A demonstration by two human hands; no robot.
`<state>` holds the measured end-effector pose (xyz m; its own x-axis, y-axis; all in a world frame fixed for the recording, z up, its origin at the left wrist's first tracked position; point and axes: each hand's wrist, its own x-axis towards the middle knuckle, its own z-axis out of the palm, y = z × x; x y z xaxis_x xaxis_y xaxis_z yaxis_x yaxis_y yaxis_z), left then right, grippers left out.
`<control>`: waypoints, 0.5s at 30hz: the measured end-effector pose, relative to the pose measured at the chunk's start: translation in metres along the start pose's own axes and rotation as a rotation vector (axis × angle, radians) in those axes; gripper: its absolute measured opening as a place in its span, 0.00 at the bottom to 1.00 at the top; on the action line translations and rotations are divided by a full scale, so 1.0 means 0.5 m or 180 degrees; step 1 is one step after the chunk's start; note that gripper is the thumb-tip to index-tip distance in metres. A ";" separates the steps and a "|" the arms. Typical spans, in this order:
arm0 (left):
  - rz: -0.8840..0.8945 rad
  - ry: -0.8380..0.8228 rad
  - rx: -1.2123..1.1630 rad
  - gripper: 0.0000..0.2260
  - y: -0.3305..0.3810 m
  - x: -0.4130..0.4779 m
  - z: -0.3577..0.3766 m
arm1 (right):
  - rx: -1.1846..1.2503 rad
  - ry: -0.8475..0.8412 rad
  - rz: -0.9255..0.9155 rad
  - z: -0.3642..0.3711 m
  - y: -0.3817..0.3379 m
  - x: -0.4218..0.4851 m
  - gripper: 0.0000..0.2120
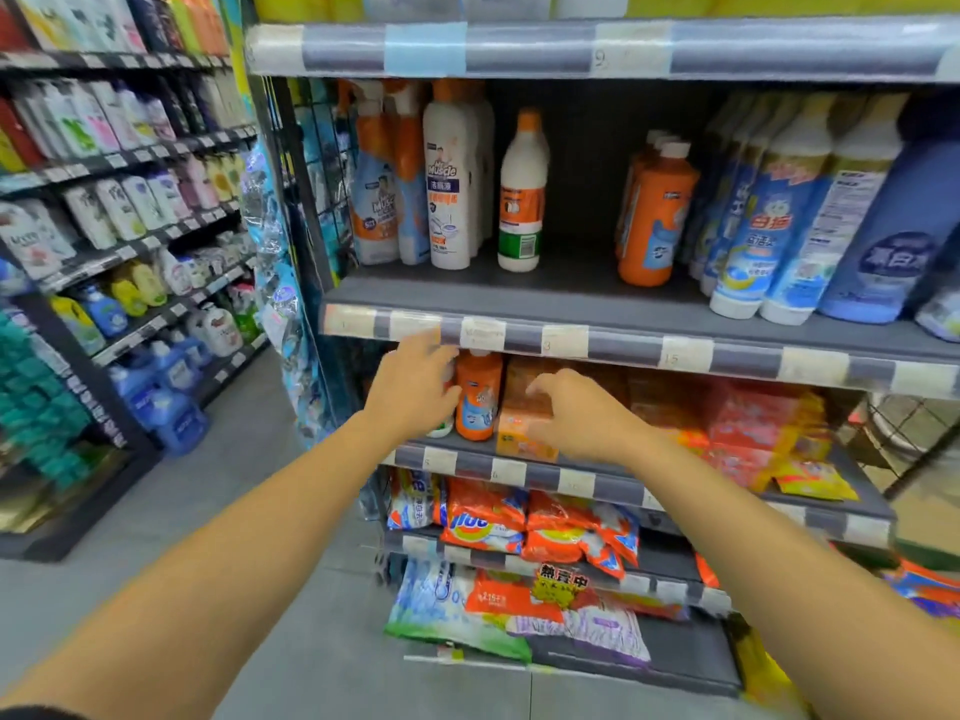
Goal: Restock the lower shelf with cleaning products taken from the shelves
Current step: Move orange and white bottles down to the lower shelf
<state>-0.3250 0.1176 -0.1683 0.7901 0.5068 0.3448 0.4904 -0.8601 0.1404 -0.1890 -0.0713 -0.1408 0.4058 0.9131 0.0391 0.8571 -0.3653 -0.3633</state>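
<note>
On the lower shelf an orange bottle stands upright at the left end. My left hand is just left of it, its fingers wrapped around a white bottle of which only the green-banded base shows. My right hand hovers with curled, spread fingers against a stack of orange packs and holds nothing. On the shelf above stand a matching white bottle with an orange cap, a row of orange bottles, a white Mr Muscle bottle and spray bottles.
Blue-and-white bottles fill the upper shelf's right side. Red and yellow packs crowd the lower shelf to the right. Detergent bags lie on the shelves beneath. Another shelving unit lines the aisle on the left, with grey floor between.
</note>
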 end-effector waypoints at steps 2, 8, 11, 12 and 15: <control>-0.0210 -0.0345 -0.0079 0.23 0.013 -0.055 0.028 | 0.0027 -0.0154 0.0061 0.028 0.009 -0.014 0.25; -0.0925 -0.1231 -0.0958 0.16 -0.005 -0.164 0.101 | 0.0522 -0.0515 0.0283 0.120 0.016 -0.009 0.27; -0.1150 -0.1223 -0.1115 0.08 -0.017 -0.188 0.122 | 0.0705 -0.0574 0.0379 0.167 0.014 0.013 0.31; -0.1237 -0.1212 -0.1161 0.08 -0.022 -0.189 0.125 | 0.0782 -0.0531 0.0435 0.179 0.012 0.025 0.32; -0.1427 -0.1114 -0.1280 0.14 -0.045 -0.172 0.137 | 0.1051 -0.0352 0.0716 0.210 0.011 0.070 0.36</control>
<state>-0.3791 0.0973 -0.2647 0.6484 0.7489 -0.1368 0.6762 -0.4840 0.5554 -0.2036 -0.0221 -0.2390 0.5194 0.8376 -0.1691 0.5957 -0.4968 -0.6312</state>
